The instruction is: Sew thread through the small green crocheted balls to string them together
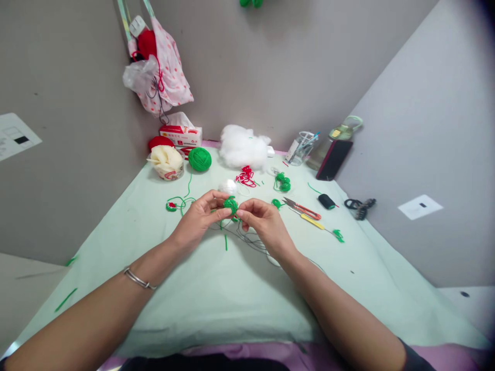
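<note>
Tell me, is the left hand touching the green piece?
Touching. The head view shows the left hand holding the green piece, the thumb pressed against it with no gap.

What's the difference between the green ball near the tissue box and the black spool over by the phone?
The green ball is round, while the black spool is a short cylinder lying on its side. The green ball looks clearly bigger than the black spool. The green ball is bright green; the black spool is dark. Both are wound with strand and rest on the table.
</note>
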Demonstrator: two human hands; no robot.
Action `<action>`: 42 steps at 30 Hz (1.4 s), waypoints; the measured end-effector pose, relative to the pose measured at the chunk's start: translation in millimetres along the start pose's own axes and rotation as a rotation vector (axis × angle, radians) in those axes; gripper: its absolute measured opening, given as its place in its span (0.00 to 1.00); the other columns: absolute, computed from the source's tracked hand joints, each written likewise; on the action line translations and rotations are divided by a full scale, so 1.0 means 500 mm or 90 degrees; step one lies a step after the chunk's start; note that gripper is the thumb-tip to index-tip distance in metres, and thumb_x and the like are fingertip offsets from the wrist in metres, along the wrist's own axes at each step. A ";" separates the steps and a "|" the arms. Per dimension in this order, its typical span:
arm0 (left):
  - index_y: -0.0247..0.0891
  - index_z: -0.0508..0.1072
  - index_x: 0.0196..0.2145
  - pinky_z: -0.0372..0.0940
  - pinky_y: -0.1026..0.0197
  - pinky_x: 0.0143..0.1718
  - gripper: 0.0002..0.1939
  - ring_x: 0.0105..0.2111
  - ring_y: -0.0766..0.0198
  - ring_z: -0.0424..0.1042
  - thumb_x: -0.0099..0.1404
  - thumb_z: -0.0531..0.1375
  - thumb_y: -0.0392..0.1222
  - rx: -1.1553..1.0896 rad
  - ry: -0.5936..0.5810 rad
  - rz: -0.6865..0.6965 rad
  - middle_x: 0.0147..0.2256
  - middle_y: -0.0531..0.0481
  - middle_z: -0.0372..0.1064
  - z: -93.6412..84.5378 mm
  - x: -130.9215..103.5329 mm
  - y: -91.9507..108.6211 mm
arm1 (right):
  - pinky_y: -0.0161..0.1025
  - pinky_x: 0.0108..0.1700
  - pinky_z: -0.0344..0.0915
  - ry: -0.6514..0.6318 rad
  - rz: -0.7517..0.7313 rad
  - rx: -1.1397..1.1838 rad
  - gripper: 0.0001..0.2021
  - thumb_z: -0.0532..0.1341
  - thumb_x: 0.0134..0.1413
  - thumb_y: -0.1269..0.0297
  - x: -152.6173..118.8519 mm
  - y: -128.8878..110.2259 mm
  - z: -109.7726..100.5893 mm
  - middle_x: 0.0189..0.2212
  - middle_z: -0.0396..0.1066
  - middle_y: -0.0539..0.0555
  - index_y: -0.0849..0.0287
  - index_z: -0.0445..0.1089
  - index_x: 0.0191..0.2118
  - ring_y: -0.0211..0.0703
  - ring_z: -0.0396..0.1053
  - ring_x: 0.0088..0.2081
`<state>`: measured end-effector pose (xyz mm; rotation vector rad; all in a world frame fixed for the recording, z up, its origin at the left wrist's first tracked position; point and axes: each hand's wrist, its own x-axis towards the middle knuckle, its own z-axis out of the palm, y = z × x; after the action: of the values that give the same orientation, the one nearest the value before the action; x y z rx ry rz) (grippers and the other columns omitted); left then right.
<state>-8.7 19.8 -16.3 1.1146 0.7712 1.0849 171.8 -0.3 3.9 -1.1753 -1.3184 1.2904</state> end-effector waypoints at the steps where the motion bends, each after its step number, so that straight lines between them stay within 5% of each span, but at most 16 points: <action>1: 0.42 0.76 0.41 0.63 0.57 0.46 0.14 0.41 0.59 0.73 0.58 0.71 0.44 0.037 -0.001 0.020 0.37 0.51 0.75 0.000 0.000 -0.001 | 0.35 0.30 0.65 -0.006 0.008 0.015 0.12 0.70 0.50 0.58 0.000 -0.001 0.000 0.23 0.69 0.47 0.59 0.70 0.31 0.34 0.65 0.24; 7: 0.39 0.76 0.44 0.63 0.58 0.45 0.14 0.41 0.60 0.71 0.60 0.68 0.43 0.186 0.024 0.084 0.39 0.50 0.72 0.004 0.000 0.004 | 0.40 0.41 0.73 -0.028 -0.024 0.042 0.11 0.68 0.52 0.60 -0.003 0.007 0.001 0.30 0.74 0.50 0.58 0.67 0.35 0.40 0.75 0.34; 14: 0.39 0.76 0.44 0.66 0.57 0.46 0.15 0.44 0.58 0.72 0.59 0.69 0.42 0.134 -0.051 0.014 0.41 0.49 0.74 0.004 0.000 -0.001 | 0.39 0.36 0.64 0.063 -0.290 -0.356 0.05 0.61 0.61 0.65 -0.009 0.017 0.003 0.31 0.75 0.52 0.57 0.74 0.35 0.39 0.70 0.31; 16: 0.39 0.76 0.45 0.66 0.57 0.48 0.16 0.44 0.59 0.73 0.59 0.69 0.43 0.105 -0.080 -0.011 0.42 0.50 0.74 0.002 0.000 0.003 | 0.37 0.34 0.63 0.081 -0.305 -0.318 0.06 0.63 0.60 0.66 -0.008 0.002 -0.002 0.30 0.74 0.52 0.57 0.75 0.32 0.39 0.69 0.31; 21: 0.42 0.75 0.47 0.66 0.52 0.56 0.15 0.45 0.59 0.76 0.64 0.68 0.44 -0.019 -0.179 -0.023 0.46 0.50 0.74 0.007 -0.009 0.023 | 0.34 0.23 0.57 0.031 -0.171 -0.065 0.08 0.66 0.58 0.61 -0.017 -0.035 -0.011 0.23 0.70 0.49 0.58 0.72 0.30 0.35 0.63 0.22; 27: 0.40 0.73 0.46 0.72 0.56 0.42 0.15 0.42 0.59 0.77 0.63 0.68 0.43 -0.007 -0.196 -0.066 0.41 0.48 0.73 0.007 -0.012 0.025 | 0.36 0.30 0.62 0.112 -0.359 -0.161 0.07 0.67 0.56 0.67 -0.041 -0.068 -0.018 0.27 0.72 0.51 0.57 0.73 0.27 0.38 0.67 0.30; 29: 0.39 0.73 0.46 0.71 0.60 0.36 0.15 0.41 0.59 0.76 0.63 0.68 0.43 0.002 -0.172 -0.079 0.40 0.48 0.72 0.001 -0.007 0.026 | 0.36 0.25 0.58 0.149 -0.338 -0.087 0.09 0.67 0.58 0.63 -0.043 -0.101 -0.035 0.29 0.72 0.51 0.56 0.71 0.28 0.36 0.64 0.26; 32: 0.39 0.73 0.46 0.60 0.68 0.24 0.17 0.34 0.64 0.75 0.61 0.69 0.44 -0.020 -0.123 -0.087 0.36 0.50 0.69 -0.010 0.001 0.032 | 0.36 0.17 0.44 0.090 -0.169 0.020 0.15 0.64 0.60 0.50 -0.040 -0.158 -0.086 0.26 0.69 0.48 0.55 0.67 0.31 0.30 0.52 0.16; 35: 0.39 0.74 0.45 0.48 0.69 0.18 0.18 0.25 0.72 0.67 0.59 0.71 0.44 -0.047 -0.075 -0.082 0.32 0.54 0.65 -0.021 0.006 0.041 | 0.39 0.18 0.33 0.048 -0.063 -0.006 0.15 0.67 0.57 0.49 -0.036 -0.200 -0.188 0.17 0.52 0.42 0.54 0.66 0.32 0.29 0.34 0.15; 39: 0.39 0.76 0.45 0.43 0.68 0.20 0.17 0.21 0.77 0.54 0.58 0.71 0.43 -0.044 -0.041 -0.054 0.30 0.57 0.60 -0.030 0.008 0.050 | 0.42 0.26 0.31 0.232 -0.316 -0.040 0.18 0.73 0.51 0.58 -0.042 -0.225 -0.379 0.19 0.34 0.42 0.50 0.61 0.24 0.35 0.24 0.23; 42: 0.40 0.77 0.45 0.44 0.67 0.22 0.17 0.21 0.77 0.51 0.59 0.71 0.44 -0.041 -0.038 -0.050 0.30 0.57 0.59 -0.031 0.006 0.052 | 0.41 0.29 0.32 0.289 -0.418 -0.077 0.19 0.75 0.45 0.57 -0.039 -0.221 -0.443 0.19 0.36 0.44 0.48 0.61 0.23 0.38 0.27 0.24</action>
<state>-29.0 29.4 4.0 1.0491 0.7231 0.9995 390.9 8.2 120.7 -0.9224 -1.2900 0.4457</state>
